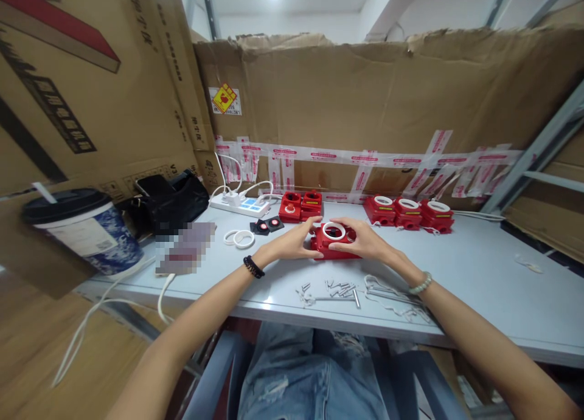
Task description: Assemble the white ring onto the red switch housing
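Observation:
A red box-shaped housing point(325, 250) rests on the table in front of me. On its top lies a white ring point(325, 234) around a dark round opening. My left hand point(292, 242) curves around the housing's left side, thumb at the near edge and fingers at the far edge. From the right, my right hand point(362, 240) grips the housing, with thumb and fingers close to the white ring. Nearer me lie several loose metal screws and pins point(340, 288) and a metal L-shaped rod point(357, 298).
Two red housings point(290, 208) stand behind, beside black square parts point(267, 226) and loose white rings point(244, 240). More ringed red housings point(407, 215) sit back right. A power strip point(241, 206), black bag point(176, 204) and lidded cup point(91, 231) are left. Cardboard point(337, 98) walls the back.

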Demonstrator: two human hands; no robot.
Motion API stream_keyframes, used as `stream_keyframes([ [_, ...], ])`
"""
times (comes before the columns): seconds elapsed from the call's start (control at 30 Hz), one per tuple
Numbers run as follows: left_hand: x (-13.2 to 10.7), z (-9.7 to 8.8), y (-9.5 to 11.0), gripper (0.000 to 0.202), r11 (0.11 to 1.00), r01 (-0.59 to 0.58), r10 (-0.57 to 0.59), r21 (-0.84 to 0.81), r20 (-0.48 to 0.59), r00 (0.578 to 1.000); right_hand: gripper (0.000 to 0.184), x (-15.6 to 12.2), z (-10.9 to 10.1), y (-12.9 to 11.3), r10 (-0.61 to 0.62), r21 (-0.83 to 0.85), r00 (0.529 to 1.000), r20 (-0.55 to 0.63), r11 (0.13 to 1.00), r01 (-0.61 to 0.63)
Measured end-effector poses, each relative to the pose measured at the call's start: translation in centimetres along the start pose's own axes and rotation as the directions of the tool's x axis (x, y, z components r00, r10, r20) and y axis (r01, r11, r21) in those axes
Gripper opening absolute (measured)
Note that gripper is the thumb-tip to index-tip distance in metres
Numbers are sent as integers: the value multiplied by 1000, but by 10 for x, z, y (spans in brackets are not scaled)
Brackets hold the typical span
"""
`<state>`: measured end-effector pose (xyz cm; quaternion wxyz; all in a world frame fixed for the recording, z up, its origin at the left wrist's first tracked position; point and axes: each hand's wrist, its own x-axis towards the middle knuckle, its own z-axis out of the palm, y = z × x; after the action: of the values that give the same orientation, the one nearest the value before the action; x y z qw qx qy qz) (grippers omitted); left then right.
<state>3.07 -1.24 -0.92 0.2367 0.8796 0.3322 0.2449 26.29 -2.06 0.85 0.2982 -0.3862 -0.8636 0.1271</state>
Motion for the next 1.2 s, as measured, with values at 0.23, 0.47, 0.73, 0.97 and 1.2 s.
stream_keyframes([
  [0.23,1,-1,0,89,1000,-18,18,-25,7,1000,65,-1,-2,1,5,46,998,66,999,-8],
  [0.47,0,-7,-7,86,998,6,-7,58,25,1000,57,-5,-27,-4,71,42,976,-207,997,-64],
  [0.73,-2,-17,-13,73,960,115,-126,255,29,992,66,-10,-36,30,388,-293,894,-222,848,-441],
  [0.97,-4,-20,-7,70,979,63,-84,195,101,991,64,-10,-35,41,480,-350,861,-171,787,-508],
  [1.2,-14,-58,-26,35,936,154,-101,317,-178,979,62,-12,-41,54,486,-416,859,-160,756,-505],
])
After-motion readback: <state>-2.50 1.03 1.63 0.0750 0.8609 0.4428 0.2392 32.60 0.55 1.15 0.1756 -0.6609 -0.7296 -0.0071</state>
